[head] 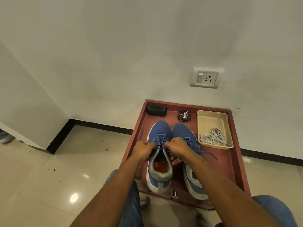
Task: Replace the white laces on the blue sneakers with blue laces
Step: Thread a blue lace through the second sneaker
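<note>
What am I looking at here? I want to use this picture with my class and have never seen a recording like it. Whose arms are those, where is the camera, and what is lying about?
There is no machine: a person wears a camera on the head, looking down at their own arms. The one picture is that head view.

A reddish tray stands on the floor against the wall. On it stand two blue sneakers. The left hand and right hand each pinch the blue lace of the left sneaker. The right sneaker already has blue laces.

The white laces lie in a cream tub. Behind the sneakers sit a polish tin and a black box.
</note>
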